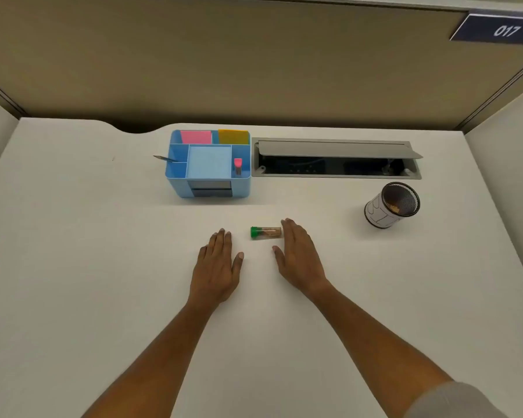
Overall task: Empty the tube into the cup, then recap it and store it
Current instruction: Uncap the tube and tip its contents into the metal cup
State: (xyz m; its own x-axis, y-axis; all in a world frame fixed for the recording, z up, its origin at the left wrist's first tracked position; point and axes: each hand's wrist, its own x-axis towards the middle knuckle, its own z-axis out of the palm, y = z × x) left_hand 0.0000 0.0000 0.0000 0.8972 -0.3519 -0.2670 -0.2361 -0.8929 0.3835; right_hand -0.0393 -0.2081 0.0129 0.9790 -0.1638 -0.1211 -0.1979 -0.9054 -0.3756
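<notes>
A small clear tube (267,232) with a green cap on its left end lies on its side on the white desk, with brownish contents inside. My right hand (298,254) rests flat and open, its fingertips touching the tube's right end. My left hand (218,263) lies flat and open to the left of the tube, apart from it. A mesh-lined cup (391,205) with a white patterned wall stands at the right, some brown bits visible inside.
A blue desk organiser (209,164) with pink and yellow notes, a pink-topped item and a pen stands behind the hands. A grey cable hatch (335,159) with its lid raised sits in the desk to the right of it. Partition walls enclose the desk.
</notes>
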